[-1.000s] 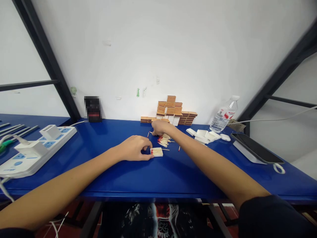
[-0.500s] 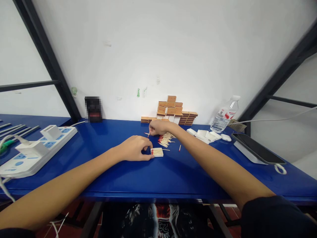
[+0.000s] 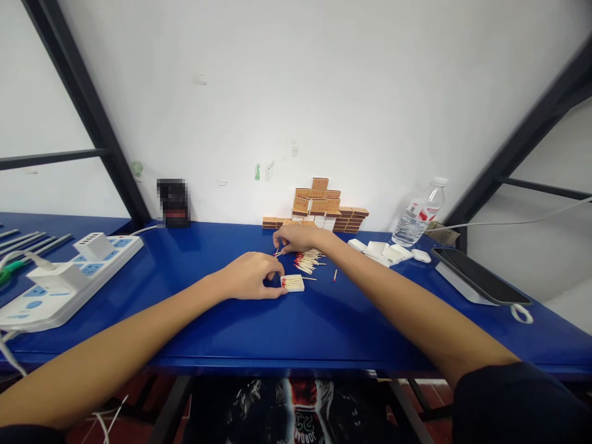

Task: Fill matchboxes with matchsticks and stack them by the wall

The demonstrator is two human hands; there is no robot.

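My left hand (image 3: pixel 253 277) grips the left end of a small white matchbox tray (image 3: pixel 298 287) between thumb and fingers. Several red-headed matches lie in the tray, heads to the left. Beyond it, my right hand (image 3: pixel 296 237) is closed in a pinch on a matchstick (image 3: pixel 277 252) just above the table; whether more than one is held I cannot tell. Partly behind the right hand and wrist is a loose pile of matches (image 3: pixel 307 263). One match (image 3: pixel 335 275) lies alone to the right, and another (image 3: pixel 309 279) touches or nearly touches the tray's right side.
Stacked matchboxes (image 3: pixel 319 204) stand against the wall behind my right hand. Right of the pile are white empty-looking trays (image 3: pixel 378 248), a white earbud case (image 3: pixel 421 256), a water bottle (image 3: pixel 419 213) and a phone (image 3: pixel 478 274). A power strip (image 3: pixel 65 308) lies on the left of the blue table (image 3: pixel 259 336).
My right hand has shifted very slightly left, and the matchstick at its fingertips has turned and dropped a little. My left hand keeps its hold on the tray.
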